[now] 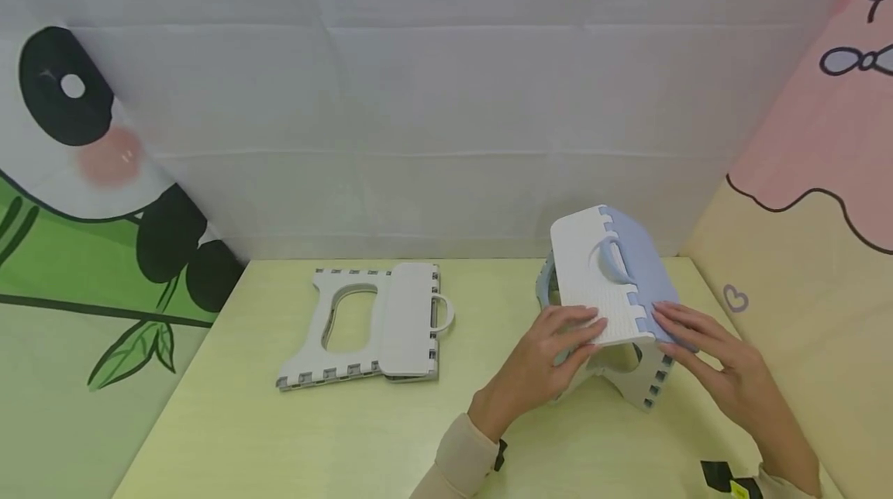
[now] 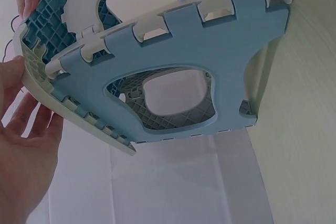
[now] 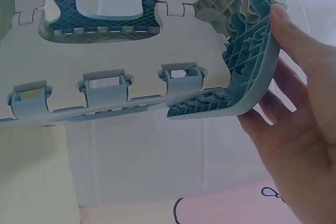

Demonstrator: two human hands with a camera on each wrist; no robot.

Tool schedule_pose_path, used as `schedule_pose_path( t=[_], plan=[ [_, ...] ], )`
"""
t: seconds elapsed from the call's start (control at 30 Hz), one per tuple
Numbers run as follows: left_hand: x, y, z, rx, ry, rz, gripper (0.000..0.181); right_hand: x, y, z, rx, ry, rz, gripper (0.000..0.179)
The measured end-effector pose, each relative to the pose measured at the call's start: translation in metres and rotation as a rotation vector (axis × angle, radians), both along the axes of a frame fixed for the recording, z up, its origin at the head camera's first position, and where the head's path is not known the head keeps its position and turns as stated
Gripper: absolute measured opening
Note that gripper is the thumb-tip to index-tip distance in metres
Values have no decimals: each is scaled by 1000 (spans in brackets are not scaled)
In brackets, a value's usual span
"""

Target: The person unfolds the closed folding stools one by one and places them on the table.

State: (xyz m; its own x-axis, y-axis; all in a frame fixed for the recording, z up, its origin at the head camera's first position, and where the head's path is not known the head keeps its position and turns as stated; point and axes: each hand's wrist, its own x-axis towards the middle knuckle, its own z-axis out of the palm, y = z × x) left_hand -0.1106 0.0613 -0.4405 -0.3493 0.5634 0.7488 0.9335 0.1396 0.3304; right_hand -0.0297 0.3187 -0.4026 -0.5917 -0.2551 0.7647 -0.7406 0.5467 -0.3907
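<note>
A white and blue folding step stool (image 1: 582, 274) stands at the right of the table, its top slightly peaked along the hinge line. A blue carry handle (image 1: 615, 260) rises from that line. My left hand (image 1: 540, 363) holds the near edge of the white half, fingers on top. On the blue half, my right hand (image 1: 729, 375) grips the near corner. From beneath, the left wrist view shows a blue leg panel (image 2: 231, 61) with an oval opening. In the right wrist view, my right thumb (image 3: 289, 27) lies against the rim of the ribbed blue underside (image 3: 254, 51).
Another folding stool (image 1: 412, 321), white and folded flat, lies left of centre on the pale yellow table (image 1: 335, 437). Behind the table hangs a white cloth (image 1: 446, 135). Printed cartoon walls flank both sides, the right one close to the stool.
</note>
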Motion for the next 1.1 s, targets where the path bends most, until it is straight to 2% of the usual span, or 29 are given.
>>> schedule_pose_path(
  t=[0.7,0.93,1.1],
  plan=[
    [-1,-1,-1,-28,11,15,35,-2,-2,5,24,30,32,50],
    [-1,-2,0,-25,25,13,35,-4,-1,3,16,31,53,46],
    [-2,-1,0,-26,39,14,35,-5,4,-2,29,16,29,47]
  ],
)
